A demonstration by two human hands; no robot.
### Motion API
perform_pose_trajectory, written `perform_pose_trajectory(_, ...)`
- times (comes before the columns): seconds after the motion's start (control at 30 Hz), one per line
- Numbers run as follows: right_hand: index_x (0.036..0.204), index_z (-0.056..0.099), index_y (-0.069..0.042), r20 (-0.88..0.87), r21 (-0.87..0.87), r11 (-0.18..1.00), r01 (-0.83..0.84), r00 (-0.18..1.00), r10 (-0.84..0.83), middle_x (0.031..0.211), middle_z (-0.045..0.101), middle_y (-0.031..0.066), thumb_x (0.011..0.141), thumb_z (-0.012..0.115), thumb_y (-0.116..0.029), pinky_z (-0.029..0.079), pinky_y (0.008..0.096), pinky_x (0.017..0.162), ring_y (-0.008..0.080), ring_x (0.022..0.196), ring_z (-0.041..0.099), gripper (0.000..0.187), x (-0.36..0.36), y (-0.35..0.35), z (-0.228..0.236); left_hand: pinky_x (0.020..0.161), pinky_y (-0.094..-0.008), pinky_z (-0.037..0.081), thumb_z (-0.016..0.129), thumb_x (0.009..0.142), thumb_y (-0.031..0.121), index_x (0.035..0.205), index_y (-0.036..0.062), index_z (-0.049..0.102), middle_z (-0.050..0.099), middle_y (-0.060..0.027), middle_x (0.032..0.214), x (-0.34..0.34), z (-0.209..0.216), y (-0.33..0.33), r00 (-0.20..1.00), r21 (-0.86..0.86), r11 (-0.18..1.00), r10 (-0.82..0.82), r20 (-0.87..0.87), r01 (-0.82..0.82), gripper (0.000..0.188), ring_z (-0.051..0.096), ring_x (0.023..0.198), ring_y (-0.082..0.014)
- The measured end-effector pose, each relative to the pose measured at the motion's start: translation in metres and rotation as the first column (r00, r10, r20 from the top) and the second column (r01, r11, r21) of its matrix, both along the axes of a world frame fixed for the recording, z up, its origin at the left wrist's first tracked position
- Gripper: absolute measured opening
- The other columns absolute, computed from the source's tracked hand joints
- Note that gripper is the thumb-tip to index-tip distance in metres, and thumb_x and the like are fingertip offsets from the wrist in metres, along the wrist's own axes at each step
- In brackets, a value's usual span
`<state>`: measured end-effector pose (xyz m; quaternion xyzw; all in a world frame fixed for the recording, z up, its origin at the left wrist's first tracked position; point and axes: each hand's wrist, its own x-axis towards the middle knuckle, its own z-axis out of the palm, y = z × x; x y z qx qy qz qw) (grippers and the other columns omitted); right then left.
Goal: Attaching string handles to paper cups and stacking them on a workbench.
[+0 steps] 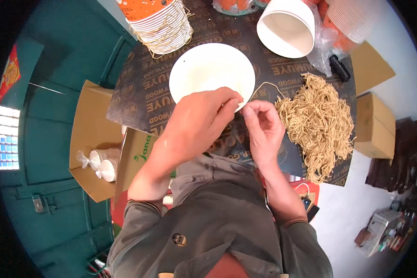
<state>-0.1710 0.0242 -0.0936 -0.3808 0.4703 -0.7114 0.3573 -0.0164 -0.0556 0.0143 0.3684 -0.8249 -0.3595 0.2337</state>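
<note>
A white paper bucket [211,69], its mouth facing up, stands in front of me on the dark board. My left hand [201,118] reaches over the near rim, its fingers closed in a pinch at the bucket's near right edge. Beside it, just outside the rim, my right hand [265,129] pinches with thumb and forefinger at a tan cord; the fingertips hide its end. That cord [267,83] curves from the rim to a loose heap of tan cords [317,123] to the right.
Nested orange-and-white buckets with cord handles [164,28] stand at the far left. At the far right are a white bucket lying tilted [287,30], clear plastic wrap [322,58] and a black object [339,68]. Open cardboard boxes [90,171] flank the table [139,99].
</note>
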Motion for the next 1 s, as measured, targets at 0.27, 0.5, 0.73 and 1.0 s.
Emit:
perform_pose_trajectory(0.27,0.114,0.072,-0.002,-0.061,0.017,0.999,0.035,0.998,-0.034,0.096,0.065,-0.0064,0.108,0.074,-0.006,0.043,0.0184,0.073,0.0009,0.083,0.054,0.008,0.002,0.002,0.001,0.073,-0.0388,0.058,0.073,0.098,0.021,0.103,0.0019,0.076,0.079,-0.0164,0.087,-0.004,0.008,-0.035,0.977,0.03,0.983,-0.182,0.111,0.179,0.02,0.077,0.079,-0.0278)
perform_pose_trajectory(0.5,0.121,0.072,-0.001,-0.04,0.027,1.0,0.013,0.999,-0.012,0.1,0.07,-0.0033,0.108,0.073,-0.005,0.048,0.0195,0.078,0.0026,0.087,0.06,0.013,-0.003,0.002,0.008,0.072,-0.0373,0.056,0.071,0.097,0.017,0.101,0.0008,0.07,0.076,-0.0138,0.082,-0.001,0.002,-0.041,0.978,0.036,0.978,-0.206,0.014,0.206,0.017,0.072,0.074,-0.021)
perform_pose_trajectory(0.73,0.13,0.069,0.002,-0.002,0.014,0.994,-0.104,0.995,0.104,0.1,0.074,0.0025,0.107,0.071,0.001,0.055,0.0223,0.08,0.007,0.085,0.068,0.023,-0.02,0.003,0.028,0.079,-0.0304,0.054,0.072,0.096,0.012,0.104,-0.0004,0.069,0.075,-0.0042,0.09,0.008,-0.002,-0.047,0.974,0.317,0.93,-0.133,-0.185,0.187,0.015,0.065,0.087,-0.0085)
perform_pose_trajectory(1.0,0.114,0.074,0.001,-0.329,0.186,0.979,-0.081,0.934,0.14,0.092,0.071,-0.003,0.104,0.079,-0.005,0.05,0.0204,0.074,0.0019,0.082,0.062,0.013,-0.035,-0.009,0.054,0.08,-0.0309,0.055,0.071,0.1,0.01,0.109,-0.0014,0.073,0.073,-0.0041,0.098,-0.002,0.005,-0.041,0.954,0.103,0.965,-0.214,-0.212,0.24,0.015,0.065,0.085,-0.0124)
